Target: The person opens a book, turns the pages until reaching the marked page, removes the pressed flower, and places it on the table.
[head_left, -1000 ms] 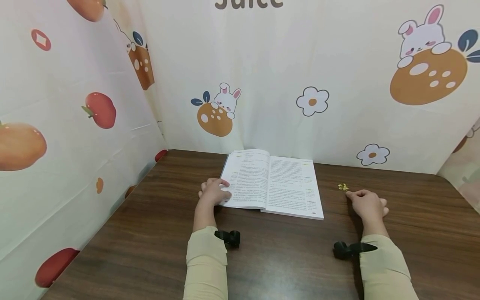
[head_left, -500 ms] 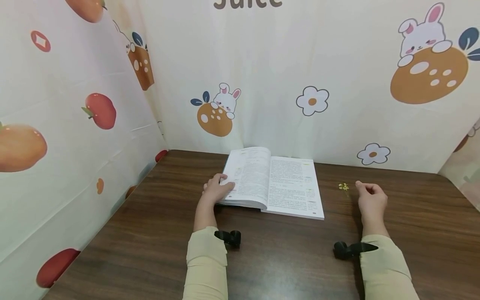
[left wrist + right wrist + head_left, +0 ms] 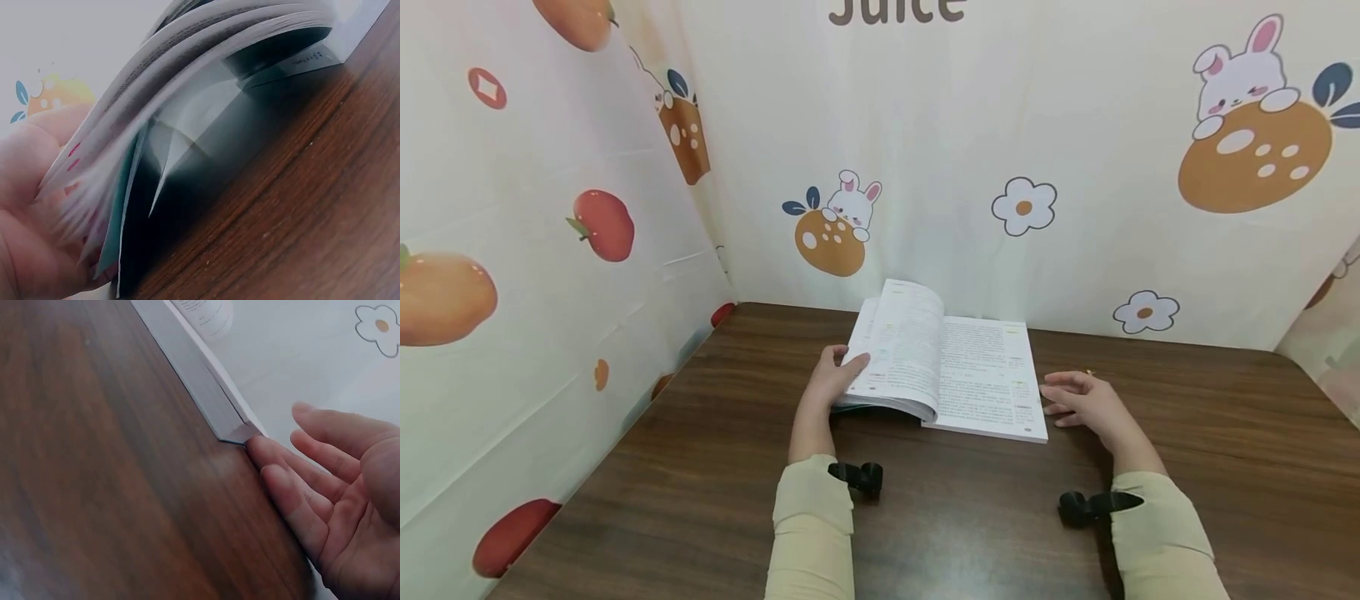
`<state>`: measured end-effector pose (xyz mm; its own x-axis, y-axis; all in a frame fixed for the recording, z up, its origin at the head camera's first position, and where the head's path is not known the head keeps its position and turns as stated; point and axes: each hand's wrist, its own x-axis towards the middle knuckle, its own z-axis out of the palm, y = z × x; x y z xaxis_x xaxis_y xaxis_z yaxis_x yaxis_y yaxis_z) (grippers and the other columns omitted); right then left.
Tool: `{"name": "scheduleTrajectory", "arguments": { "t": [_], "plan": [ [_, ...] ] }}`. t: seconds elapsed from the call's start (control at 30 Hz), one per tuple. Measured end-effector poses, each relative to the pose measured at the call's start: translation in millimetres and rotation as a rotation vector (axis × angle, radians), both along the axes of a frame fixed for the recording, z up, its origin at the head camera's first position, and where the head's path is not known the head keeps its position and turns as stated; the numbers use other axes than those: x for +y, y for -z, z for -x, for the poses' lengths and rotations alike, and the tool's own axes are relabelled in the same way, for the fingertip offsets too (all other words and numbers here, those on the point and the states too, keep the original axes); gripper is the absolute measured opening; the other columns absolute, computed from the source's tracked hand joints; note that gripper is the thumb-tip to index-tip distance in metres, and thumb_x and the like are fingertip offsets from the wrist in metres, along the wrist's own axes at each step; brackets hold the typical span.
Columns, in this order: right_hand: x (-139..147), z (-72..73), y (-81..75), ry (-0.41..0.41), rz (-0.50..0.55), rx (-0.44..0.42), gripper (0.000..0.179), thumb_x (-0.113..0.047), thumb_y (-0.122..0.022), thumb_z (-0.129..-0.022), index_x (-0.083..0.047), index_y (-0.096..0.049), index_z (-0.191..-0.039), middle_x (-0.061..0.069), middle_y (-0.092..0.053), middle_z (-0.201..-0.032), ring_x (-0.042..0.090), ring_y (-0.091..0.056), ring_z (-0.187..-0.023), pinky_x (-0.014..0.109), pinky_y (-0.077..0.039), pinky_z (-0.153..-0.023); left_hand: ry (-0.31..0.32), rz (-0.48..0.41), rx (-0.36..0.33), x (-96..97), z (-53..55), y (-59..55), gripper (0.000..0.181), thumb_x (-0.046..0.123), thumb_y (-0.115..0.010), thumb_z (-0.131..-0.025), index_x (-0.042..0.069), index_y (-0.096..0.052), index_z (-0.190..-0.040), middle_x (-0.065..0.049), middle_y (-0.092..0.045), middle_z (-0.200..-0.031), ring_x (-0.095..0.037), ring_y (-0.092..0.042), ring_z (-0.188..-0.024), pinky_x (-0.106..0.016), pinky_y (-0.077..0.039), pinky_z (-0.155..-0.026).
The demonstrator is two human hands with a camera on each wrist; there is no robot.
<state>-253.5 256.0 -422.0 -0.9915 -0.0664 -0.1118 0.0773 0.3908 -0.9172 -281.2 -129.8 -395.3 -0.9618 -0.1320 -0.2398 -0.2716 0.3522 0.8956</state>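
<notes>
An open book [image 3: 981,367] with printed pages lies on the brown wooden table, its left half lifted and arched. My left hand [image 3: 833,379] holds the left edge of that half, thumb on top of the page. In the left wrist view, the lifted pages [image 3: 125,106] fan out above the tabletop, with a teal sheet among the lowest. My right hand [image 3: 1093,410] reaches to the book's right edge with fingers extended; in the right wrist view, a fingertip meets the corner of the page block [image 3: 219,406]. Behind this hand shows a bit of a small yellow item [image 3: 1091,372], mostly hidden.
A white cloth [image 3: 940,167] printed with rabbits, fruit and flowers hangs right behind the table [image 3: 700,467] and along its left side. Black camera mounts [image 3: 859,478] sit at both wrists.
My right hand has moved left from beside the yellow item to the book's right edge, its pinch opened. My left hand has taken hold of the left pages and raised them.
</notes>
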Motion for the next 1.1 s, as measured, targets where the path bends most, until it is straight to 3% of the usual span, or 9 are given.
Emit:
{"name": "scheduleTrajectory", "arguments": {
  "t": [0.17, 0.43, 0.53, 0.6, 0.77, 0.83, 0.93, 1.0, 1.1],
  "plan": [
    [4.1, -0.7, 3.5, -0.008, 0.018, 0.001, 0.062, -0.036, -0.065, -0.086, 0.003, -0.043, -0.13, 0.025, -0.055, -0.121, 0.017, -0.065, -0.086, 0.03, -0.052, -0.07, 0.052, -0.103, 0.017, 5.5, 0.9, 1.1, 0.076, 0.044, -0.064, -0.083, 0.015, -0.026, -0.142, -0.014, -0.046, -0.122, -0.026, -0.05, -0.102, -0.037, -0.036, -0.087],
    [6.6, -2.4, 2.2, -0.002, 0.033, -0.002, 0.059, -0.034, -0.064, -0.087, 0.003, -0.044, -0.129, 0.024, -0.056, -0.12, 0.015, -0.065, -0.084, 0.03, -0.052, -0.07, 0.174, -0.268, 0.051, 26.6, -1.9, -5.9, 0.096, 0.04, -0.07, -0.079, 0.024, -0.004, -0.147, -0.014, -0.048, -0.119, -0.027, -0.049, -0.109, -0.045, -0.027, -0.101],
    [4.9, -2.3, 2.0, -0.006, 0.046, -0.001, 0.058, -0.033, -0.064, -0.088, 0.004, -0.044, -0.128, 0.023, -0.057, -0.118, 0.014, -0.065, -0.083, 0.03, -0.052, -0.07, 0.173, -0.2, 0.094, 35.7, -4.5, -15.7, 0.098, 0.037, -0.071, -0.079, 0.025, -0.002, -0.147, -0.015, -0.044, -0.124, -0.028, -0.047, -0.112, -0.047, -0.03, -0.1],
    [3.3, -2.1, 2.8, -0.008, 0.052, 0.002, 0.057, -0.032, -0.063, -0.088, 0.005, -0.045, -0.127, 0.022, -0.059, -0.116, 0.015, -0.065, -0.082, 0.03, -0.052, -0.069, 0.124, -0.108, 0.159, 41.9, -7.6, -25.7, 0.098, 0.032, -0.073, -0.078, 0.025, -0.004, -0.147, -0.016, -0.038, -0.129, -0.029, -0.046, -0.112, -0.047, -0.035, -0.096],
    [0.0, -0.6, 3.8, -0.003, 0.048, 0.013, 0.055, -0.031, -0.063, -0.088, 0.004, -0.047, -0.126, 0.02, -0.06, -0.113, 0.016, -0.064, -0.081, 0.03, -0.052, -0.068, 0.0, 0.263, 0.369, 61.4, -18.6, -63.0, 0.092, 0.007, -0.07, -0.076, 0.026, -0.016, -0.147, -0.015, -0.025, -0.137, -0.03, -0.055, -0.085, -0.037, -0.048, -0.066],
    [0.4, -0.4, 3.7, 0.003, 0.044, 0.016, 0.054, -0.031, -0.063, -0.088, 0.004, -0.047, -0.126, 0.019, -0.061, -0.112, 0.016, -0.064, -0.08, 0.03, -0.052, -0.067, 0.055, 0.409, 0.411, 72.9, -23.0, -79.9, 0.085, -0.002, -0.065, -0.075, 0.025, -0.025, -0.145, -0.013, -0.025, -0.139, -0.028, -0.055, -0.073, -0.033, -0.047, -0.056],
    [1.8, -0.5, 3.3, 0.011, 0.046, 0.018, 0.053, -0.032, -0.062, -0.089, 0.004, -0.048, -0.125, 0.017, -0.062, -0.11, 0.016, -0.064, -0.079, 0.03, -0.052, -0.066, 0.24, 0.527, 0.452, 96.0, -28.1, -100.3, 0.077, -0.007, -0.057, -0.076, 0.024, -0.034, -0.142, -0.01, -0.027, -0.142, -0.023, -0.052, -0.063, -0.029, -0.043, -0.05],
    [2.5, -1.0, 3.2, 0.012, 0.054, 0.015, 0.053, -0.033, -0.06, -0.09, 0.004, -0.048, -0.125, 0.017, -0.062, -0.11, 0.015, -0.064, -0.078, 0.03, -0.052, -0.065, 0.372, 0.51, 0.439, 115.9, -29.7, -105.8, 0.083, -0.009, -0.054, -0.075, 0.03, -0.028, -0.144, -0.008, -0.022, -0.147, -0.021, -0.052, -0.062, -0.028, -0.043, -0.047],
    [2.5, -2.2, 3.0, 0.01, 0.077, 0.012, 0.055, -0.038, -0.054, -0.092, 0.005, -0.047, -0.126, 0.02, -0.06, -0.114, 0.014, -0.065, -0.077, 0.03, -0.052, -0.065, 0.505, 0.505, 0.413, 149.1, -32.2, -100.2, 0.092, -0.007, -0.055, -0.076, 0.037, -0.015, -0.146, -0.001, -0.019, -0.15, -0.018, -0.054, -0.071, -0.027, -0.043, -0.047]
  ]
}}
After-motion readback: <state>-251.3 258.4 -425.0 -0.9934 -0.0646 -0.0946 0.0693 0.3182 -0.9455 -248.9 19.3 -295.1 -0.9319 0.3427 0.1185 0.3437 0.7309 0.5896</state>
